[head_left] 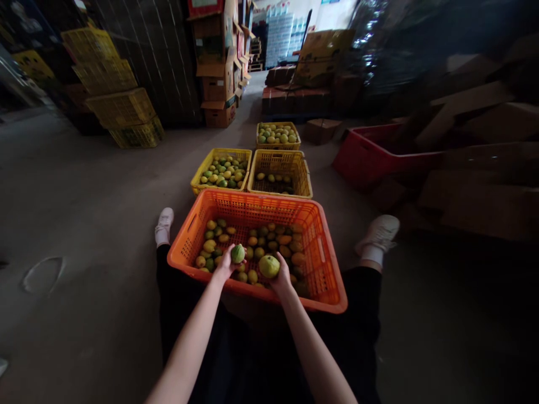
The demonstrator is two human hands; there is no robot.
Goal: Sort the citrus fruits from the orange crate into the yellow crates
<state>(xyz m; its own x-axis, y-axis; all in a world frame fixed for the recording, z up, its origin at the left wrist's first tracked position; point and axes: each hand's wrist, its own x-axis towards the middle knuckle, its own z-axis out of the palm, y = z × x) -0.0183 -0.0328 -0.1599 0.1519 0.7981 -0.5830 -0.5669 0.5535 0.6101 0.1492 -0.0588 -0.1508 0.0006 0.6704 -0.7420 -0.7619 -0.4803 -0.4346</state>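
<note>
Between my legs stands an orange plastic crate [324, 252] holding many yellow, green and orange-tinged lemons [209, 246]. Over its near part, my left hand [226, 264] is closed on a small green lemon [238, 253]. My right hand [283, 273] grips a larger yellow-green lemon [269, 266], a short way to the right of the first. Both fruits are held above the loose ones. Palms and some fingers are partly hidden behind the fruit.
Beyond the orange crate are a fuller yellow crate [197, 174], a sparsely filled yellow crate [304, 174] and another lemon-filled yellow crate [278, 147]. A red bin [357, 163] with cardboard lies right. Stacked yellow crates [122, 106] and cardboard boxes [217, 90] stand farther back.
</note>
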